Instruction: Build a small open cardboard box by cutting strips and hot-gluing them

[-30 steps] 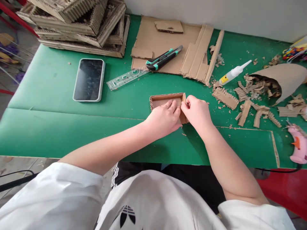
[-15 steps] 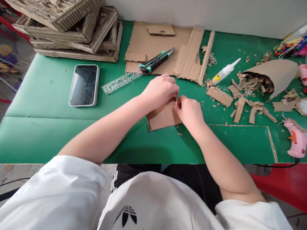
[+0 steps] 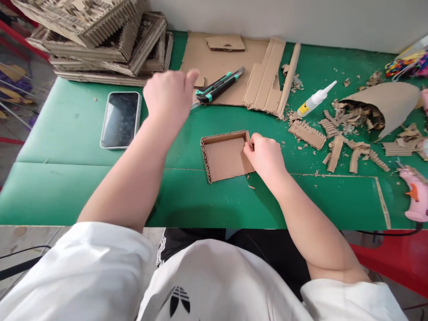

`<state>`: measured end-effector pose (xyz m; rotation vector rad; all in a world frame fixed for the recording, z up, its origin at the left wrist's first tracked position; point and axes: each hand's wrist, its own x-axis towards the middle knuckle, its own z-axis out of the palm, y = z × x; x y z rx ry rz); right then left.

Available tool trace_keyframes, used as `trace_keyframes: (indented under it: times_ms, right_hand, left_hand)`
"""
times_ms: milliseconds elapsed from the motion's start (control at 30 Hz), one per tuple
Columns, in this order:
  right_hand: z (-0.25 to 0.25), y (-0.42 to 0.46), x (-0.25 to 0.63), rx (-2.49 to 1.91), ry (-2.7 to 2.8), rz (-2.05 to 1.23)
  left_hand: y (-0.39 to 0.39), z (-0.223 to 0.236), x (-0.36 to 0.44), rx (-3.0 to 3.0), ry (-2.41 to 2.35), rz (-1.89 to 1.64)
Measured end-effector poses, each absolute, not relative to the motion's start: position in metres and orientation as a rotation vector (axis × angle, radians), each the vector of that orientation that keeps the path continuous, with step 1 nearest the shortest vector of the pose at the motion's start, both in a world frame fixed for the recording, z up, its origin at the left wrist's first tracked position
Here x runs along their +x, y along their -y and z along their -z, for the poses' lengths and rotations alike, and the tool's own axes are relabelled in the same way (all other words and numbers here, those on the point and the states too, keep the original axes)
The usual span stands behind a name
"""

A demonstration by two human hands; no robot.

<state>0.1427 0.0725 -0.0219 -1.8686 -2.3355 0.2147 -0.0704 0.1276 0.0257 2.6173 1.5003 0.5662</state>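
Observation:
A shallow cardboard box (image 3: pixel 227 158) with low walls on its left, back and right sides lies on the green tabletop in front of me. My right hand (image 3: pixel 266 154) is closed on its right wall, pinching it near the back corner. My left hand (image 3: pixel 170 96) is raised apart from the box, over the end of a clear ruler (image 3: pixel 195 104). Its fingers are turned away and blurred, so what they do is hidden. Just right of it, a black and teal box cutter (image 3: pixel 219 87) rests on a flat cardboard sheet (image 3: pixel 214 62).
Stacked cardboard frames (image 3: pixel 110 49) stand at the back left, with a phone (image 3: pixel 121 119) in front. To the right are a glue bottle (image 3: pixel 314 101), torn cardboard scraps (image 3: pixel 307 133), a curled cardboard piece (image 3: pixel 394 102) and a pink glue gun (image 3: pixel 416 196). A wall (image 3: pixel 301 22) borders the back.
My left hand has left the box's back right corner and moved up and left, over the ruler. The box's inside now shows. My right hand keeps its hold on the right wall.

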Motion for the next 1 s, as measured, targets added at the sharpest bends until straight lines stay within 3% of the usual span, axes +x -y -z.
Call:
trace_keyframes:
  times_ms: [233, 367, 467, 1000]
  right_hand:
    - [0.019, -0.073, 0.143, -1.913, 2.319, -0.24]
    - [0.019, -0.073, 0.144, -1.915, 2.298, -0.26]
    - [0.02, -0.074, 0.145, -1.908, 2.293, -0.281]
    - [0.023, -0.082, 0.156, -1.688, 2.212, -0.54]
  left_hand:
    - [-0.043, -0.005, -0.03, 2.673, -1.559, -0.523]
    - [-0.01, 0.005, -0.001, 2.799, -1.476, 0.015]
    - [-0.01, 0.006, 0.006, 2.754, -1.491, 0.217]
    - [-0.015, 0.007, -0.001, 2.732, -1.407, 0.293]
